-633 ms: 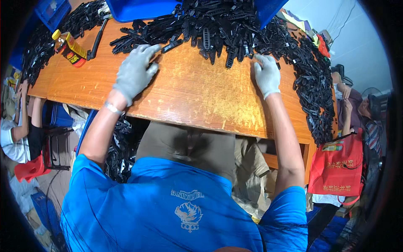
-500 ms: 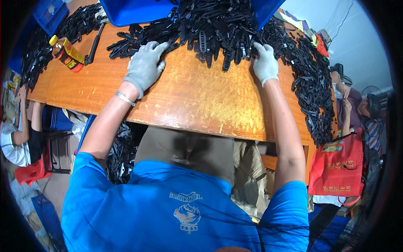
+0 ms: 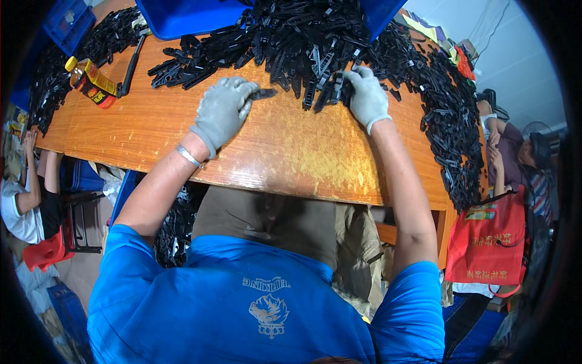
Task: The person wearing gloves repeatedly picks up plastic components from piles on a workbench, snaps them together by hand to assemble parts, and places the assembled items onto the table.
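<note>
A large heap of slim black plastic parts (image 3: 285,45) spreads over the far middle of the wooden table (image 3: 291,145). My left hand (image 3: 223,114), in a grey-white glove, pinches one slim black plastic part (image 3: 264,93) just off the heap's near edge. My right hand (image 3: 368,97), gloved alike, has its fingers curled at a few black plastic parts (image 3: 337,88) on the near right side of the heap. Its fingertips are partly hidden among them, so how firmly it grips cannot be made out.
A blue bin (image 3: 176,21) tips toward the heap. Leftward lie a yellow-capped bottle (image 3: 97,85) and a long black tool (image 3: 131,70). More black parts line the table's right side (image 3: 451,127). A red bag (image 3: 485,242) hangs at right. Other people sit at both sides.
My left hand has drawn back toward me and right, bringing a black part off the heap. My right hand has shifted left and slightly nearer, moving parts with it.
</note>
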{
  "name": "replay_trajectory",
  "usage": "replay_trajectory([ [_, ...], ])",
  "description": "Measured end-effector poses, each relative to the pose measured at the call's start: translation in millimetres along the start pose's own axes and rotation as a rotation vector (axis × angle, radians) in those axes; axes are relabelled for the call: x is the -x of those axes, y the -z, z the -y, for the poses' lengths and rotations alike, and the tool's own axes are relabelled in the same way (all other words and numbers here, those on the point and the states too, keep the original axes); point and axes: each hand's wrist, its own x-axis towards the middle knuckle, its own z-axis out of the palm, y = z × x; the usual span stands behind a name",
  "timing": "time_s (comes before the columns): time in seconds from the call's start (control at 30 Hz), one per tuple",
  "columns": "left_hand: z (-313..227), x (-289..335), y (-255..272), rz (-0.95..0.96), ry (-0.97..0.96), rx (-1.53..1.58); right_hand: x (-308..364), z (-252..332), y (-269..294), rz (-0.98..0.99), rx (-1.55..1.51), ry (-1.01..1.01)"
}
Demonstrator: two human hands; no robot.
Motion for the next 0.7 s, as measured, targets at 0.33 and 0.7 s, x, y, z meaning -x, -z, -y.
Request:
replay_trajectory([
  [0.33, -20, 8, 0, 0.053, -0.108, 0.15, 32, 20, 7, -0.095, -0.067, 0.022],
  [0.7, -25, 3, 4, 0.081, -0.066, 0.162, 13, -61, 21, -0.243, -0.3, -0.16],
])
